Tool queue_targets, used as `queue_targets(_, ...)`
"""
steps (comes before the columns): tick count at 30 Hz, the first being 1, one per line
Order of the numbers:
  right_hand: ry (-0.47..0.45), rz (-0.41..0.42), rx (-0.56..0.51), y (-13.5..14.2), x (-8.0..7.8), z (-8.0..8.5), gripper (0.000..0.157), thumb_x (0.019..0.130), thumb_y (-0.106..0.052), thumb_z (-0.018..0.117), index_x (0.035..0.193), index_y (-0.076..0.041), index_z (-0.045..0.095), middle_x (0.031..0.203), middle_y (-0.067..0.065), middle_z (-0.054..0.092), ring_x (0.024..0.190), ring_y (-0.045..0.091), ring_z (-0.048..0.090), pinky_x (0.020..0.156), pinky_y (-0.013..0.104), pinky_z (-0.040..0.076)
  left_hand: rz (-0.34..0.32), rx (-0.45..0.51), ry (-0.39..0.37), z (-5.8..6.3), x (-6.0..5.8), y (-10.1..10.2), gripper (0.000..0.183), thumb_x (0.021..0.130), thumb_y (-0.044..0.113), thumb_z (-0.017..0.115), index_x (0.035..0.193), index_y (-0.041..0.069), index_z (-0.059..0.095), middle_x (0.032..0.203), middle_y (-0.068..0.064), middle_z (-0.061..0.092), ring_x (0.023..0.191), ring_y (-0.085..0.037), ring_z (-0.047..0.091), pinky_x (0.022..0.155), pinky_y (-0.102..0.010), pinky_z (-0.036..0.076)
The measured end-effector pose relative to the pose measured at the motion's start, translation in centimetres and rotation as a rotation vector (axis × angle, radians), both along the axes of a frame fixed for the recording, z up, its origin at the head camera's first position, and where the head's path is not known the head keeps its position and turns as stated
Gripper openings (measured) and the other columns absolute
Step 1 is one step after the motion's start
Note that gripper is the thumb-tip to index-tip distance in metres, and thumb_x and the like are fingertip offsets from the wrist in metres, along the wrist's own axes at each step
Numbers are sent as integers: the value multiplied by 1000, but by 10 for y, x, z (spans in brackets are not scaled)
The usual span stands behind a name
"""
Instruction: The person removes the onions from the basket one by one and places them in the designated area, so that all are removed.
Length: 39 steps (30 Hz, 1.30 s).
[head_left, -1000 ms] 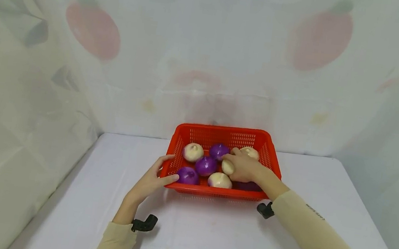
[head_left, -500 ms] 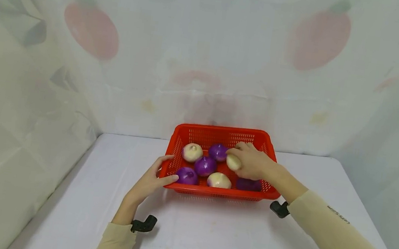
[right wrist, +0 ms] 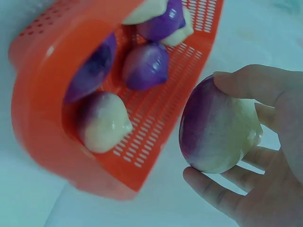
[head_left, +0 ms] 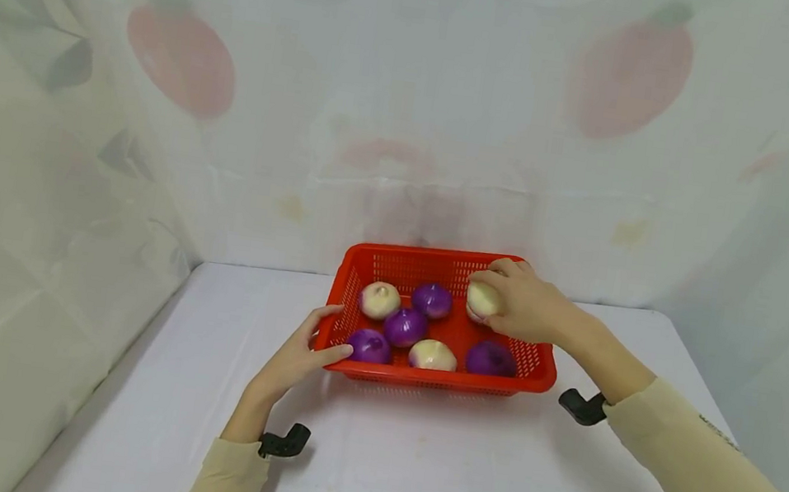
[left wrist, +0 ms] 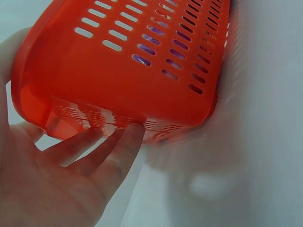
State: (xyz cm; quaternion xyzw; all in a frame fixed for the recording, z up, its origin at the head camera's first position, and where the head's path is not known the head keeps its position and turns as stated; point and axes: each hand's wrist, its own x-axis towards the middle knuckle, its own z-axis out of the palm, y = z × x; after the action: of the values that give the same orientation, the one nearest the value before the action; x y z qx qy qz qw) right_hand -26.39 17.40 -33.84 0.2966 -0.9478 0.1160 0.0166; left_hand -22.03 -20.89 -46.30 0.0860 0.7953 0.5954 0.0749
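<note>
My right hand (head_left: 532,304) holds a white onion with a purple base (right wrist: 215,127) between thumb and fingers, over the back right part of the red plastic basket (head_left: 422,376). Inside the basket are purple onions (head_left: 405,327) and whitish ones (head_left: 380,301). One whitish onion (right wrist: 105,123), in a corner in the right wrist view, is hidden by my hand from above. My left hand (head_left: 298,356) holds the basket's front left corner, thumb at the rim and fingers against the perforated wall (left wrist: 113,33). A purple onion (head_left: 369,347) lies close to that thumb.
The basket stands at the back of a table with a white cloth (head_left: 403,463), close to a pale hanging sheet (head_left: 412,115) with faded fruit prints. A sheet (head_left: 2,269) also hangs along the left side. Each wrist wears a black camera mount (head_left: 286,440).
My right hand has lifted the whitish onion and moved it right and back within the basket's outline. The purple onion at the front right has come into view. My left hand stays put.
</note>
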Motion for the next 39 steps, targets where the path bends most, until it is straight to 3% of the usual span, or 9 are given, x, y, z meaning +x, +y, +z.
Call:
queue_targets(10, -29, -115, -75, 32, 4, 17, 60, 85, -19, 73, 143, -13, 56, 143, 21, 46, 127, 44, 43, 81, 62, 53, 16, -4, -25, 1, 2, 0, 73, 89, 37, 79, 150, 32, 39, 158, -14, 37, 133, -35, 51, 109, -56, 41)
queue_targets(20, -48, -201, -207, 78, -3, 15, 62, 89, -19, 71, 145, -2, 50, 139, 29, 44, 118, 50, 43, 82, 64, 49, 5, 6, -8, 2, 3, 0, 80, 89, 37, 79, 154, 21, 35, 158, -13, 35, 135, -35, 50, 110, -57, 39)
queue_targets(26, -76, -269, -196, 96, -16, -2, 64, 90, -23, 70, 145, 1, 48, 140, 36, 41, 119, 57, 41, 81, 67, 47, 4, 6, -6, 3, 2, 2, 81, 89, 38, 78, 155, 20, 34, 158, -13, 35, 137, -35, 47, 111, -58, 37)
queue_targets(33, -105, -337, -173, 109, -36, -39, 65, 91, -27, 67, 147, -1, 46, 143, 36, 38, 121, 58, 39, 82, 70, 46, 4, 6, -10, 4, 2, 3, 81, 89, 37, 79, 155, 20, 35, 159, -13, 35, 138, -35, 45, 112, -58, 35)
queue_targets(39, -113, -347, -174, 113, -47, -66, 63, 92, -25, 66, 146, 1, 47, 140, 36, 41, 119, 57, 40, 88, 69, 45, 1, 12, -11, 4, 2, 2, 80, 89, 36, 78, 155, 20, 35, 159, -12, 34, 140, -36, 43, 113, -59, 34)
